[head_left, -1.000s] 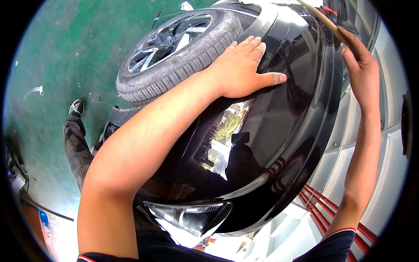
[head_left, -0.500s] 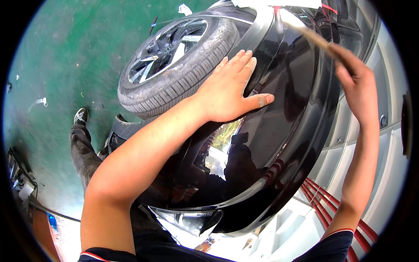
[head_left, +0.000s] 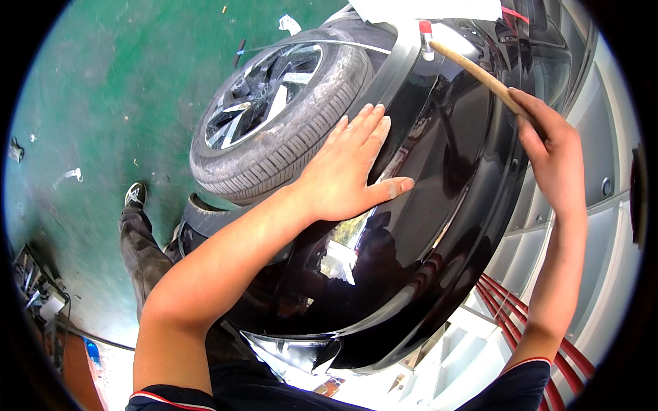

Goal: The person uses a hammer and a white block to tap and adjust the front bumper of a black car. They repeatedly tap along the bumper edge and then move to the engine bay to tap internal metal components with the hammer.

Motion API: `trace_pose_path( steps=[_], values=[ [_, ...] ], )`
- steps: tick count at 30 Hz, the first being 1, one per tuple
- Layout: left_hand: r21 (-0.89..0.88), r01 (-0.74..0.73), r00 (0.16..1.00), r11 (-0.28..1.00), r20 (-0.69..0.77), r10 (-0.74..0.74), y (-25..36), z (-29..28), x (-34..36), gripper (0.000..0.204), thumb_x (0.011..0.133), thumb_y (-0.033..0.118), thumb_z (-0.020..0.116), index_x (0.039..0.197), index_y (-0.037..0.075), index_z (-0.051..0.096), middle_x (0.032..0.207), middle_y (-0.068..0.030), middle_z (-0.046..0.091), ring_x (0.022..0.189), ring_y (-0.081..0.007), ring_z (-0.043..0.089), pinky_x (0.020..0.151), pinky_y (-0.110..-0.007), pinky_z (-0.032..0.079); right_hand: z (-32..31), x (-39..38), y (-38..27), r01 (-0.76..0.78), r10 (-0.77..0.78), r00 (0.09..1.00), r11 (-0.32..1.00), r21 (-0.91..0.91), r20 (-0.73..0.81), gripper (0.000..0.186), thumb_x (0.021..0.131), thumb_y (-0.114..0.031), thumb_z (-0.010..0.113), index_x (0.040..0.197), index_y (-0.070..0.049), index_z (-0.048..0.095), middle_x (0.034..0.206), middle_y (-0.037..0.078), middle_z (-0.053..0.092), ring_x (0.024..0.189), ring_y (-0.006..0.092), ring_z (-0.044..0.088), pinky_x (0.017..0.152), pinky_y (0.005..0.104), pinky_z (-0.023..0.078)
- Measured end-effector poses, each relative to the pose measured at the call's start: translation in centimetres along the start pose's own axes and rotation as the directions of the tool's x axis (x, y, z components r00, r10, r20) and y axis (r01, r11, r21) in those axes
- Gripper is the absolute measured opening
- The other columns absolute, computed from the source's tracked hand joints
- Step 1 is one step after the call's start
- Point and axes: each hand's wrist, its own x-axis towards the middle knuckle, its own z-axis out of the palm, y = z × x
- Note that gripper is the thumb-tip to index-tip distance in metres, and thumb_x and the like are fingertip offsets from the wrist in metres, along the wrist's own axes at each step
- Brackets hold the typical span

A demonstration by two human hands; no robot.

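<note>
My left hand (head_left: 353, 168) lies flat, fingers spread, on the glossy black fender of a car (head_left: 425, 226), right beside the wheel arch. My right hand (head_left: 552, 154) is closed around a wooden stick (head_left: 473, 68) that slants up to the left; its far end, with a small red-and-white tip (head_left: 425, 31), touches the top of the fender. The front wheel (head_left: 274, 116), with its silver-and-black rim and dark tyre, sits left of my left hand.
A green floor (head_left: 103, 103) with bits of white litter lies to the left. My leg and shoe (head_left: 136, 195) stand on it. Cluttered tools (head_left: 34, 294) are at the lower left. The fender reflects a building with red stripes (head_left: 507, 308).
The view has shifted, so the car sits lower in the picture. My left hand has stayed flat on the fender. My right hand and the stick have come down and further into view.
</note>
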Motion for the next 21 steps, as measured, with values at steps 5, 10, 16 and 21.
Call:
trace_pose_path(
  steps=[5,10,16,21],
  values=[
    [0.037,0.053,0.996,0.998,0.073,-0.055,0.7,-0.3,1.8,0.106,0.097,0.067,0.054,0.157,-0.013,0.022,0.166,-0.0335,0.018,0.158,-0.0410,0.011,0.128,-0.051,0.010,0.2,-1.8,2.0,-0.058,0.060,0.997,0.997,0.045,-0.043,0.032,0.095,-0.002,0.064,0.126,-0.005,0.071,0.089,0.008,0.065,0.078,0.0155,0.062,0.075,0.0283,0.051],
    [-0.053,0.105,0.994,0.993,0.027,-0.103,1.8,1.4,10.4,0.113,0.096,0.074,0.050,0.156,-0.017,0.020,0.165,-0.0357,0.017,0.158,-0.0403,0.010,0.129,-0.047,0.008,2.1,-5.3,8.1,-0.160,0.213,0.938,0.966,0.204,-0.272,0.034,0.100,-0.006,0.063,0.134,-0.005,0.067,0.117,0.008,0.072,0.099,0.0131,0.066,0.089,0.0265,0.051],
    [-0.054,0.166,0.986,0.985,0.009,-0.166,1.1,3.4,23.8,0.119,0.093,0.081,0.042,0.154,-0.019,0.021,0.164,-0.0371,0.017,0.157,-0.0437,0.013,0.128,-0.046,0.015,8.4,-10.2,13.2,-0.290,0.738,0.553,0.606,0.741,-0.388,0.036,0.104,-0.010,0.060,0.139,0.000,0.061,0.110,0.003,0.066,0.079,0.0053,0.050,0.069,0.0201,0.042],
    [-0.335,0.374,0.917,0.865,0.271,-0.292,-0.3,3.9,32.9,0.090,0.095,0.075,0.050,0.136,-0.004,0.063,0.128,-0.0233,0.068,0.115,-0.0294,0.067,0.107,-0.038,0.045,8.2,-10.3,13.7,-0.217,0.698,0.605,0.608,0.764,-0.384,0.039,0.104,-0.008,0.060,0.142,0.001,0.057,0.090,-0.002,0.055,0.077,0.0057,0.046,0.069,0.0198,0.039]
  ],
)
